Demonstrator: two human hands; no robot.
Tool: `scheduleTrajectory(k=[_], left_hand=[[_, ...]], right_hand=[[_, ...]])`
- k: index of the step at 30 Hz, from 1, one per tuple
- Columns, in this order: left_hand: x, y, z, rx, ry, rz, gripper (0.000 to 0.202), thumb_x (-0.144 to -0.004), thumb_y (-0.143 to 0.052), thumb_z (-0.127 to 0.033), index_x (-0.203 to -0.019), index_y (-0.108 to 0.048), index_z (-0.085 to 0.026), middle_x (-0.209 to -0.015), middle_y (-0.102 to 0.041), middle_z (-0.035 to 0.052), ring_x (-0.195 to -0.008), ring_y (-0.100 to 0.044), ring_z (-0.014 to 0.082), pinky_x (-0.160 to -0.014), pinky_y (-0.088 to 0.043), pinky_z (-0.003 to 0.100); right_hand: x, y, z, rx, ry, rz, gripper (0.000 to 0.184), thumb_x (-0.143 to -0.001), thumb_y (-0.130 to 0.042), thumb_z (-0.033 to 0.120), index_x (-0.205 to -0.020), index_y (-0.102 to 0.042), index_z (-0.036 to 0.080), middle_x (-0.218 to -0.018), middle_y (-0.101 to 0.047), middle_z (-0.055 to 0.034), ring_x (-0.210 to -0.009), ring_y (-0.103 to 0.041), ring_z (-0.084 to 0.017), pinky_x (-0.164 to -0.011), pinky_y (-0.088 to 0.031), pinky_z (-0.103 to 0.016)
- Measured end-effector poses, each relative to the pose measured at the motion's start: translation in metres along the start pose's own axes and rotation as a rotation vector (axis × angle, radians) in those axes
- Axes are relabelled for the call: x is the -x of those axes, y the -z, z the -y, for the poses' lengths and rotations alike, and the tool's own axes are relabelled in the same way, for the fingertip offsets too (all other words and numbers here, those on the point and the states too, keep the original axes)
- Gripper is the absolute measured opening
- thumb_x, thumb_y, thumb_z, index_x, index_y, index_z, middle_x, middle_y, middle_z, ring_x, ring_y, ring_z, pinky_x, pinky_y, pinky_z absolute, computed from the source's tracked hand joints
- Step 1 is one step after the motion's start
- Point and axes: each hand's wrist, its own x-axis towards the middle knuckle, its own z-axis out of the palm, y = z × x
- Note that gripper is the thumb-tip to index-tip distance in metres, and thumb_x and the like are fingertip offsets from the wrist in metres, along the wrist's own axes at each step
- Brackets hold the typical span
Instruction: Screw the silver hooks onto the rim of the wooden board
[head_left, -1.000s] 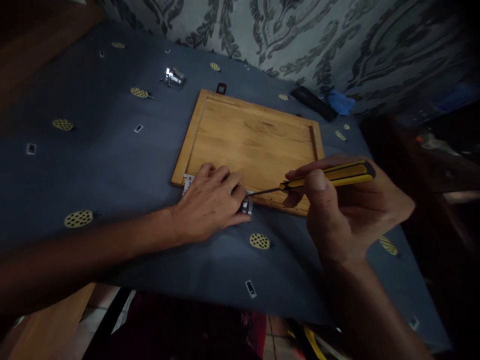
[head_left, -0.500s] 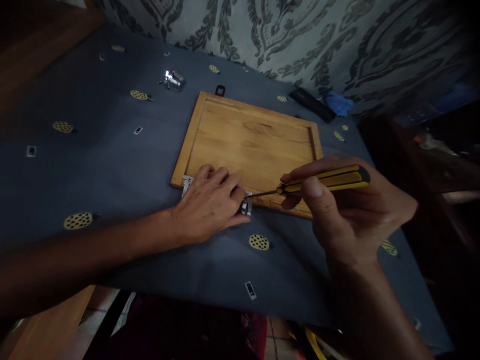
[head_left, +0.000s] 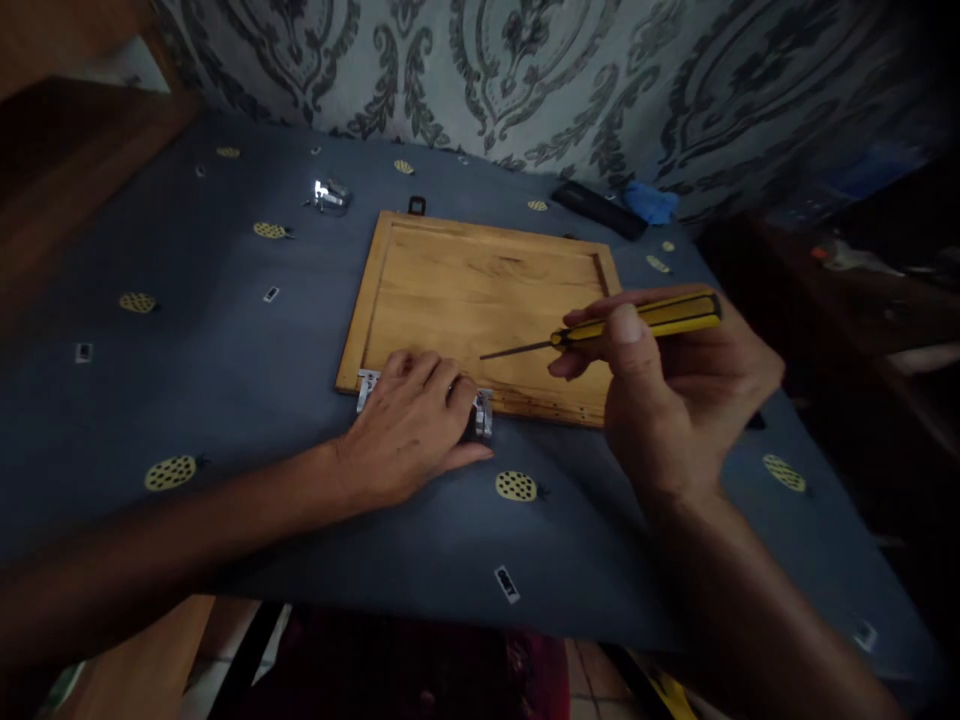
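A light wooden panel (head_left: 487, 300) with a raised frame lies flat on a dark blue cloth (head_left: 187, 360). My left hand (head_left: 409, 430) rests with fingers curled over a silver metal fitting (head_left: 482, 415) at the panel's near edge. My right hand (head_left: 675, 390) is closed round a yellow-and-black screwdriver (head_left: 637, 322). Its thin shaft points left and hangs above the panel, a little up from the fitting and clear of it.
A shiny metal part (head_left: 328, 194) lies at the back left of the cloth. A black bar (head_left: 596, 210) and a blue rag (head_left: 651, 204) lie at the back by the patterned wall. Dark furniture stands to the right.
My right hand has lifted the screwdriver, so its tip has left the fitting and now hovers over the panel. My left hand has stayed on the fitting. The camera has tilted slightly.
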Motion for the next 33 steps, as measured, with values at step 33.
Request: scheduleTrajectory(k=[33], left_hand=[[0.044,0.010,0.189,-0.071,0.686,-0.405,0.030,-0.097,-0.061,-0.036,-0.121,-0.062,-0.016,-0.124,-0.063,0.0098,-0.109,-0.064,0.0229,-0.094,-0.055,0.046]], right_hand=[[-0.031,0.017,-0.058,0.153,-0.338,0.076,0.018,-0.078,-0.064,0.029,-0.090,-0.068,0.016,-0.044,-0.058,0.0026,-0.039,-0.054,-0.016,-0.040,-0.035,-0.025]])
